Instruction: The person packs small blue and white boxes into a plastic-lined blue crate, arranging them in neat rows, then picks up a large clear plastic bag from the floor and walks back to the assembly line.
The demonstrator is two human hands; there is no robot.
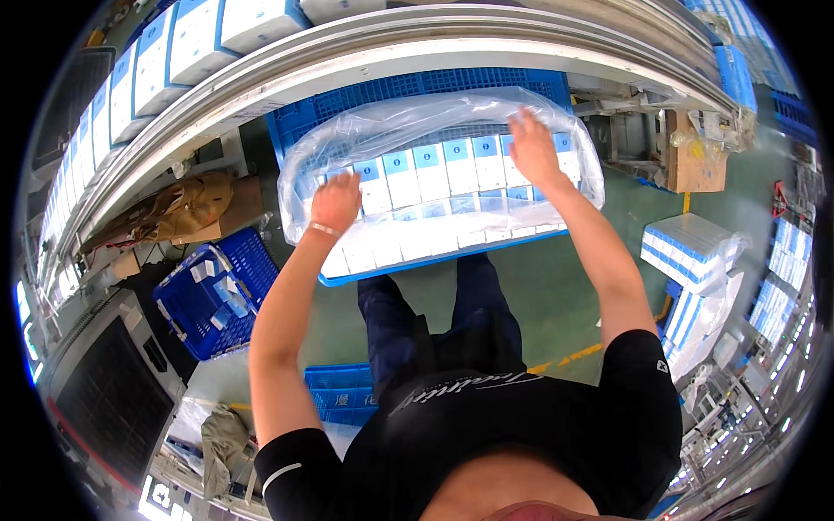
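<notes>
A clear plastic bag [382, 117] lines a blue crate [326, 104] in front of me, its mouth spread wide. Inside stand white and blue boxes [427, 174] packed side by side in rows. At the left end of the upper row is my left hand [337, 201], its fingers curled down over the boxes there; what they grip, if anything, is hidden. My right hand [533, 148] is over the right end of that row, near the bag's far edge. Its fingers are stretched out and somewhat apart, with nothing visible in them.
A conveyor rail [417, 43] curves along the far side, with more white and blue cartons [161, 65] lined up behind it. Left of me, a blue basket [208, 300] holds loose small boxes. Stacked boxes [686, 247] stand at the right. Another blue crate [334, 391] lies beside my legs.
</notes>
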